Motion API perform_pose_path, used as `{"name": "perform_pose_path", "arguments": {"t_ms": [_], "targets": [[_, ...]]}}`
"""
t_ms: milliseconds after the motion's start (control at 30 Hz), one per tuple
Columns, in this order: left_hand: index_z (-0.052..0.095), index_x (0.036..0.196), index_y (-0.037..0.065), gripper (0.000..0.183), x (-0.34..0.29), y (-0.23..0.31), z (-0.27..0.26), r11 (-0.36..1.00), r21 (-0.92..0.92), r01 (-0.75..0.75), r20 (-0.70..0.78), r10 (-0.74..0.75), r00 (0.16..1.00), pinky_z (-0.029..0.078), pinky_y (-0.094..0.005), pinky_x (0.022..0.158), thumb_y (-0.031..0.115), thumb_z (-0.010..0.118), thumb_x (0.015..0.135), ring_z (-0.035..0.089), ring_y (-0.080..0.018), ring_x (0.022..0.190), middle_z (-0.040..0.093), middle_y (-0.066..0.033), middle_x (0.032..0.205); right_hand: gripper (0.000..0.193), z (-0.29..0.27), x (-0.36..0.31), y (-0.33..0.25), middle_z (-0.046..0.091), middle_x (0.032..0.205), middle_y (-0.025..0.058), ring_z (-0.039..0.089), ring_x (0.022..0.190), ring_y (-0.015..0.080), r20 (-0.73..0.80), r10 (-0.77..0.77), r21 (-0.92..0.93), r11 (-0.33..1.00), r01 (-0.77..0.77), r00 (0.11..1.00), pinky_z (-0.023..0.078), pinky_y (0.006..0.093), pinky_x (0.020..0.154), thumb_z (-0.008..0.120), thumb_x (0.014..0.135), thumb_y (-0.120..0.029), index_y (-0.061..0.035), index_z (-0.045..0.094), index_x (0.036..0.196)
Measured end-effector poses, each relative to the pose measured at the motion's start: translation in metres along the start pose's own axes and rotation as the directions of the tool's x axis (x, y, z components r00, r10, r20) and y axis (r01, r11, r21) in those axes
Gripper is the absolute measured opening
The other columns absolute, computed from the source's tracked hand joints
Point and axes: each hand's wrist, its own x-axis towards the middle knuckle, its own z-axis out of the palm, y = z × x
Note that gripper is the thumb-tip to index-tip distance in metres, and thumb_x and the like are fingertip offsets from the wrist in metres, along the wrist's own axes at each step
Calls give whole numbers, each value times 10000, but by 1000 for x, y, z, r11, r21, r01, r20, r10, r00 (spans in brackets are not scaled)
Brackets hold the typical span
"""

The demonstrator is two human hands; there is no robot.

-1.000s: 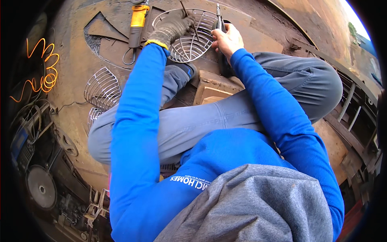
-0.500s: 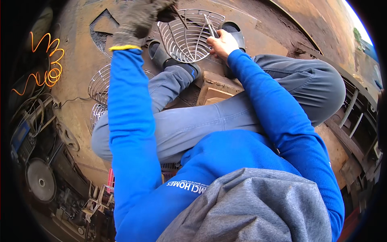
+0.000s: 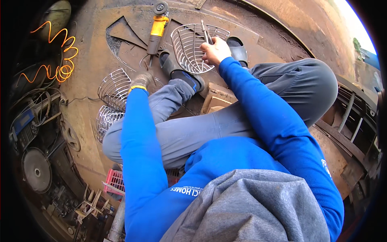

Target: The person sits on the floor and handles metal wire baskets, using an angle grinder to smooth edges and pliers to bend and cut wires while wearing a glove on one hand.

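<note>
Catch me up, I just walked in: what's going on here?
A seated person's bare right hand holds slim grey metal pliers over a rounded silver wire rack. The left hand, in a grey knit glove with a yellow cuff, is beside another curved silver wire rack; whether it grips anything is unclear. A yellow-and-black angle grinder lies on the brown ground beyond.

Daylight is strongest at far right, where the sky (image 3: pixel 354 25) is overexposed to white. Soft, even illumination covers the blue sleeves (image 3: pixel 142 133); machinery (image 3: pixel 25 128) at left lies in shade. The gloved left hand (image 3: pixel 141 80) appears slightly blurred. Fisheye curvature bends peripheral edges toward a black rim.
</note>
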Motion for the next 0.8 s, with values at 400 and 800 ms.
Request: {"name": "perform_pose_path", "arguments": {"t_ms": [400, 800], "targets": [[664, 1068, 108, 253, -167, 170, -45, 642, 46, -765, -53, 767, 640, 535, -436, 847, 267, 630, 874, 665, -328, 1000, 691, -153, 1058, 328, -178, -155, -239, 589, 902, 80, 597, 708, 161, -409, -642, 197, 631, 750, 648, 478, 264, 565, 588, 924, -209, -13, 554, 1185], [627, 1187, 114, 354, -125, 206, 78, 563, 558, -610, -62, 761, 646, 448, -461, 942, 239, 605, 856, 589, -291, 1138, 653, -95, 1152, 318, -191, -129, -241, 591, 849, 87, 617, 622, 154, -175, -430, 595, 671, 443, 886, 484, 217, 468, 580, 933, -173, 26, 501, 1169]]}}
